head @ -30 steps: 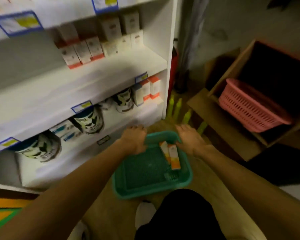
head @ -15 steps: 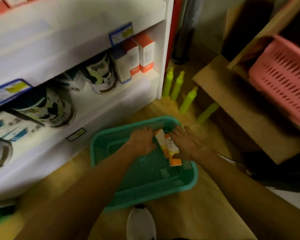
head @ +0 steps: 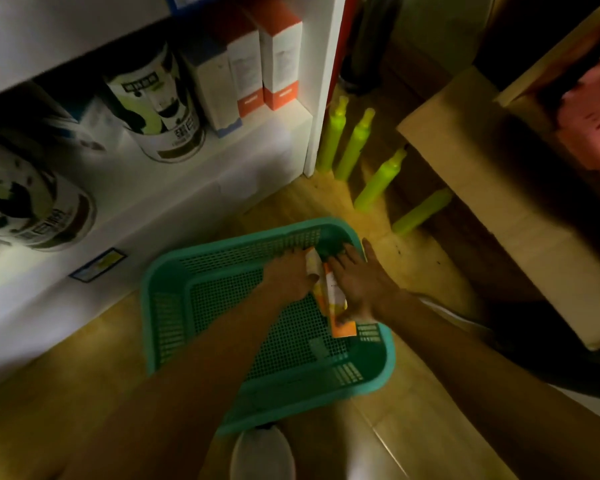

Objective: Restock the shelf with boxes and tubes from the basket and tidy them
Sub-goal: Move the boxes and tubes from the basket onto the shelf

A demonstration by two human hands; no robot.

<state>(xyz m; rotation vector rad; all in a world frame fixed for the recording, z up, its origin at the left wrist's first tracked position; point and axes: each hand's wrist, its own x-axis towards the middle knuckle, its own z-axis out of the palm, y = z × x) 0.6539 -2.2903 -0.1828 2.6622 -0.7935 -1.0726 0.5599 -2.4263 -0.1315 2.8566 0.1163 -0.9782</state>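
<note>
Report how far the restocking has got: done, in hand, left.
Done: the bottom shelf already holds tins and upright boxes, though who placed them is unclear. In hand: both the left hand and right hand are in the green basket, closing on the orange-and-white boxes. Left: lifting these out, shelving and tidying them.

The basket (head: 174,306) is teal with a fine mesh pattern, and the boxes (head: 333,299) in it are white and orange. On the white shelf (head: 257,140) stand white boxes with orange bands (head: 279,60) and a tin (head: 160,109) patterned black, white and pale green. The bottles (head: 354,147) on the yellowish wooden floor (head: 413,427) are bright lime green, and the crate (head: 593,116) at the right is pink.
</note>
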